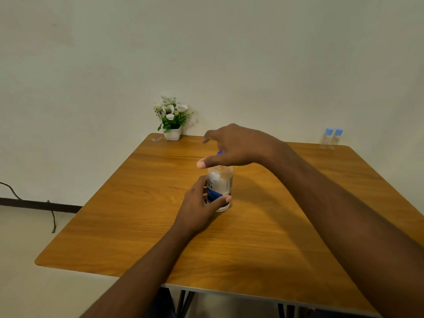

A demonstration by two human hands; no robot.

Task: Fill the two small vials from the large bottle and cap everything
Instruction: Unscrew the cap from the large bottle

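Note:
The large clear bottle (221,182) with a blue-and-white label stands upright in the middle of the wooden table (137,214). My left hand (202,203) grips its lower body, thumb across the front. My right hand (231,146) is over the top of the bottle, its fingers around the blue cap (219,153), of which only a sliver shows. Two small clear vials (331,138) with light blue caps stand side by side at the table's far right corner, out of reach of both hands.
A small white pot of white flowers (172,118) stands at the far left corner by the wall, with a tiny scrap (156,139) beside it. A dark cable (34,205) runs along the floor at the left. The table's near edge lies close to my body.

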